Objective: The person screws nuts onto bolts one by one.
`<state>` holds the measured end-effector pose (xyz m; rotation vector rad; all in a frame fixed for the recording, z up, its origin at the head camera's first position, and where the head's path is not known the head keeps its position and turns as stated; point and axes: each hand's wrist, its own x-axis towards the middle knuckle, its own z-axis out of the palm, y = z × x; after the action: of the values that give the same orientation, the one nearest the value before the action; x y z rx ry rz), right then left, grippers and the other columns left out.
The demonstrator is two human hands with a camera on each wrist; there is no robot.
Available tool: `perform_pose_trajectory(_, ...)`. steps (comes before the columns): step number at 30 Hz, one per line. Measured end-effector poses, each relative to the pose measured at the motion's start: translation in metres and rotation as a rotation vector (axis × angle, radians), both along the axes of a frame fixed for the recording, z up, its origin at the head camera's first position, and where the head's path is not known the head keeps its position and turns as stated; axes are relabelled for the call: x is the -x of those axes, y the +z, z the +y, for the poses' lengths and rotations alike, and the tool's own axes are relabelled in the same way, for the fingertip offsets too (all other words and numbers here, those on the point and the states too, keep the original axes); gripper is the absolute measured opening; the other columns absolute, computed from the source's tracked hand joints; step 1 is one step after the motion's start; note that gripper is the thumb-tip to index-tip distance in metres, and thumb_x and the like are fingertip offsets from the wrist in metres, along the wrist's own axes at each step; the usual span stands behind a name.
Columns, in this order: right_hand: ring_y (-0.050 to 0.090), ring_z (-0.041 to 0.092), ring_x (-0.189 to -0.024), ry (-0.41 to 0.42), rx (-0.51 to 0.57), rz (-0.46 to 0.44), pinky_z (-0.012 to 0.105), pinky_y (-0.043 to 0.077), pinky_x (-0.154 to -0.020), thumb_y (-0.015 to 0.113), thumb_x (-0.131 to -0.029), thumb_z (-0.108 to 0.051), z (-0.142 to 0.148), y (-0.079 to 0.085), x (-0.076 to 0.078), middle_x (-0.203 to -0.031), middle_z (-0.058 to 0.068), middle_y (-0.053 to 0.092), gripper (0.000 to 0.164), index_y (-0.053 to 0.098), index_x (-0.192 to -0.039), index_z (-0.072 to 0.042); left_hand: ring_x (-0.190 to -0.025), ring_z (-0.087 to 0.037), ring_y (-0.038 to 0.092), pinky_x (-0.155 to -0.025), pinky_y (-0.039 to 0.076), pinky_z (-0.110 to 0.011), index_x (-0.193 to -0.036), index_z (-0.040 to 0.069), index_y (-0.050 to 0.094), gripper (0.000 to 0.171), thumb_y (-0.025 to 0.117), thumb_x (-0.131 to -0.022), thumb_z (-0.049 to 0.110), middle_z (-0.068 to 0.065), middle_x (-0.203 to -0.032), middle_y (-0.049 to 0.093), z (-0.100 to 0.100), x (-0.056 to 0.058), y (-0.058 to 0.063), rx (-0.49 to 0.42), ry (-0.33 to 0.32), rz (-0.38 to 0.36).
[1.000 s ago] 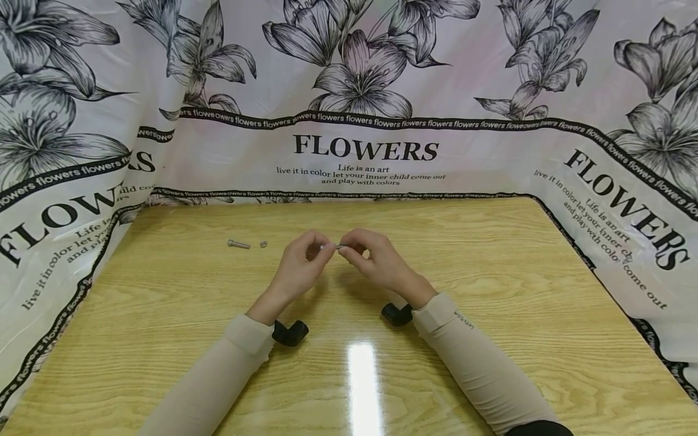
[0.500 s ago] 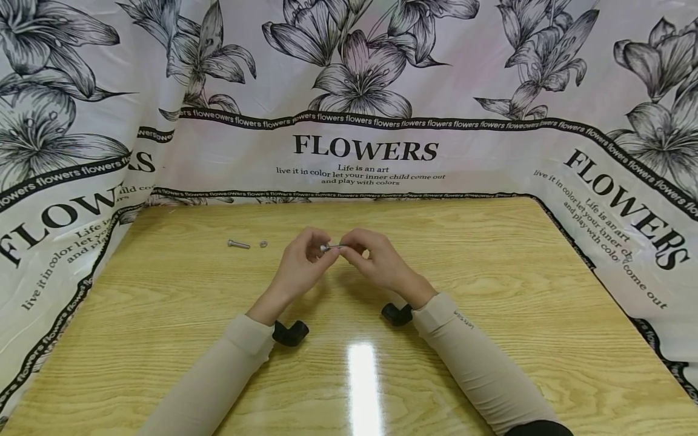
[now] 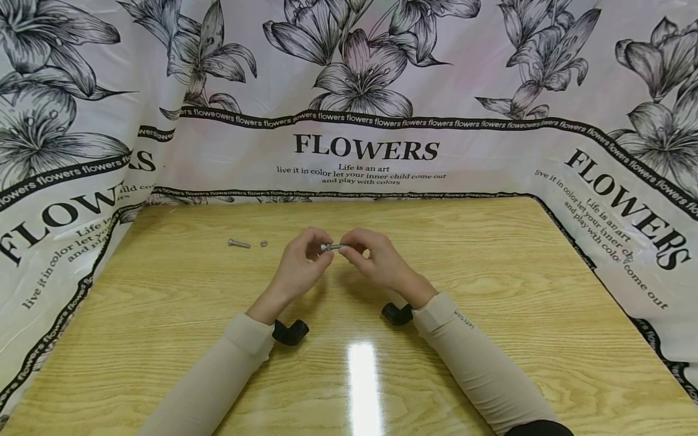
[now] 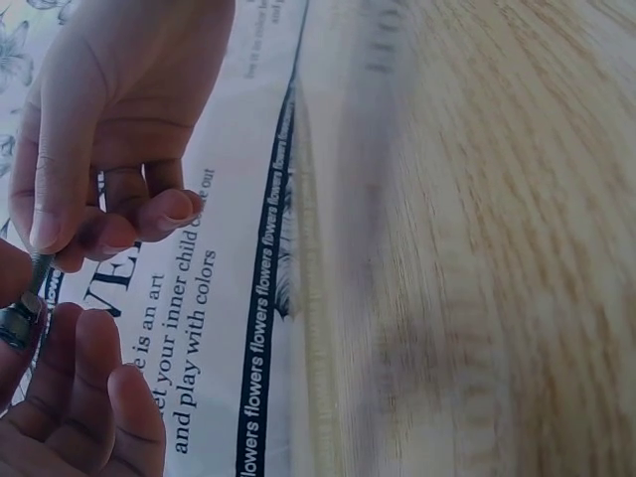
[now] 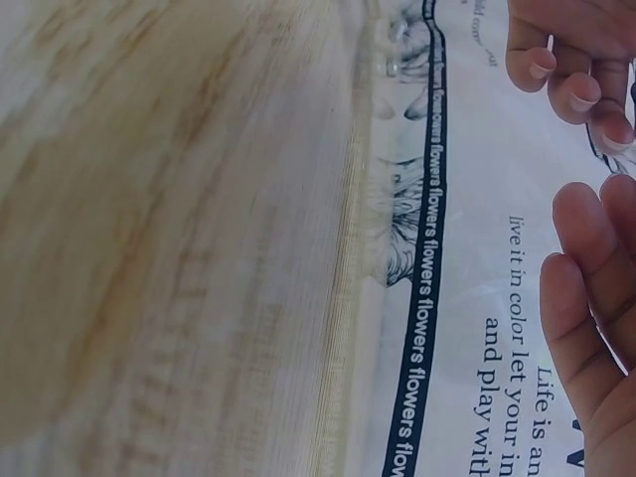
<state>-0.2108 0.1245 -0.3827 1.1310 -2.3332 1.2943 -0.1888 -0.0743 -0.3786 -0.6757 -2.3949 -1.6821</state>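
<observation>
A small silver bolt (image 3: pixel 335 246) lies level between both hands in the head view, its head toward the left. A nut (image 4: pixel 33 303) sits on the shank close to the bolt head in the left wrist view. The left hand (image 3: pixel 303 260) has its thumb and fingertips around the nut, beside the head. The right hand (image 3: pixel 378 260) pinches the threaded end between thumb and index finger; its other fingers are loosely curled. In the right wrist view, fingers of the right hand (image 5: pixel 601 308) show, but the bolt is out of sight.
A second bolt (image 3: pixel 239 244) and a loose nut (image 3: pixel 264 243) lie on the wooden table (image 3: pixel 463 260), left of the hands. A flower-printed cloth (image 3: pixel 365 154) walls off the back and sides. Black wrist-worn pieces (image 3: pixel 291 333) stick out by both cuffs.
The left fingers first covered the bolt head, then spread and shifted along it; the head and nut now show more. The right hand keeps its pinch in place.
</observation>
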Motion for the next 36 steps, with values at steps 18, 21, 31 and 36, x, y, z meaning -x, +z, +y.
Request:
perform_pose_trajectory(18, 0.054, 0.01, -0.073, 0.002, -0.007, -0.006, 0.027, 0.047, -0.065, 0.059, -0.096, -0.013, 0.0007, 0.0004, -0.0015, -0.089, -0.003, 0.062, 0.009, 0.065, -0.098, -0.008, -0.077, -0.018, 0.056, -0.072, 0.047, -0.036, -0.09, 0.009, 0.063, 0.025, 0.05, -0.101, 0.028, -0.012, -0.085, 0.062, -0.0014, -0.0011, 0.001, 0.043, -0.001, -0.07)
perform_pose_trajectory(21, 0.054, 0.01, -0.074, 0.002, -0.012, -0.003, 0.027, 0.047, -0.066, 0.058, -0.097, -0.014, 0.0007, 0.001, -0.0018, -0.09, -0.003, 0.061, 0.009, 0.065, -0.098, -0.008, -0.074, -0.02, 0.055, -0.071, 0.047, -0.036, -0.087, 0.007, 0.062, 0.031, 0.048, -0.102, 0.031, -0.016, -0.082, 0.061, -0.0016, -0.0008, 0.0016, 0.05, -0.007, -0.067)
perform_pose_trajectory(31, 0.054, 0.009, -0.073, -0.004, -0.006, 0.001, 0.027, 0.047, -0.064, 0.059, -0.096, -0.013, 0.0007, 0.001, -0.0018, -0.091, -0.003, 0.062, 0.007, 0.066, -0.097, -0.011, -0.085, -0.019, 0.058, -0.074, 0.049, -0.036, -0.11, 0.008, 0.054, 0.027, 0.066, -0.092, 0.024, -0.007, -0.097, 0.061, -0.0005, -0.0005, 0.0016, 0.038, 0.002, -0.079)
perform_pose_trajectory(36, 0.053, 0.01, -0.072, -0.007, -0.006, 0.009, 0.027, 0.046, -0.063, 0.06, -0.096, -0.013, 0.0003, 0.0011, -0.0016, -0.089, -0.002, 0.062, 0.006, 0.065, -0.097, -0.012, -0.082, -0.021, 0.057, -0.071, 0.047, -0.036, -0.106, 0.006, 0.055, 0.02, 0.066, -0.09, 0.009, -0.01, -0.095, 0.061, 0.0, -0.001, 0.0023, -0.008, -0.012, -0.03)
